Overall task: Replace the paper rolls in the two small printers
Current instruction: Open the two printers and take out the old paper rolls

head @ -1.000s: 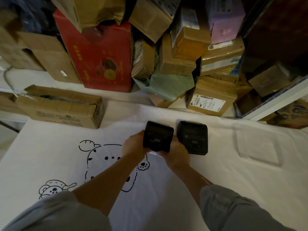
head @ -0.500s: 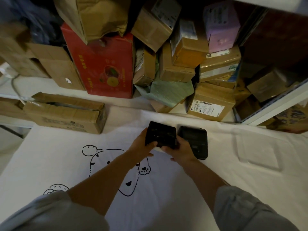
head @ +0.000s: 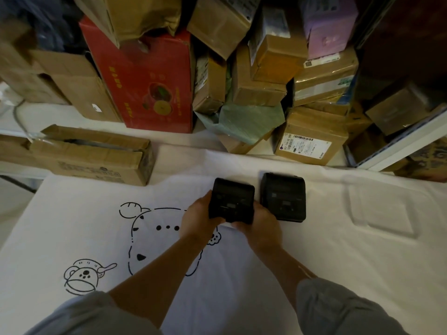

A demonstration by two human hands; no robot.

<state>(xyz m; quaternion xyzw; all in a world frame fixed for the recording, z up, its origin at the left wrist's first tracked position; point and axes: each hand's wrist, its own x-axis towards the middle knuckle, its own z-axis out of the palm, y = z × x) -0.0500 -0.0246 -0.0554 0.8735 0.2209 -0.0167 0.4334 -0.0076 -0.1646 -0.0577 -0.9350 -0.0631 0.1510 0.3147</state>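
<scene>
Printer, both hands gripping its sides, fingertips hidden underneath, hides white paper.

The two printers, the left printer and the right printer, are seen to be cased in matt black plastic with little sheen. The table is covered by a white cloth, smooth but lightly creased, printed with black line drawings. Brown corrugated cardboard, dull and rough, is shown by the long flat box. A slightly glossy printed finish is carried by the red carton. Shiny tape is wrapped round a labelled parcel.
</scene>
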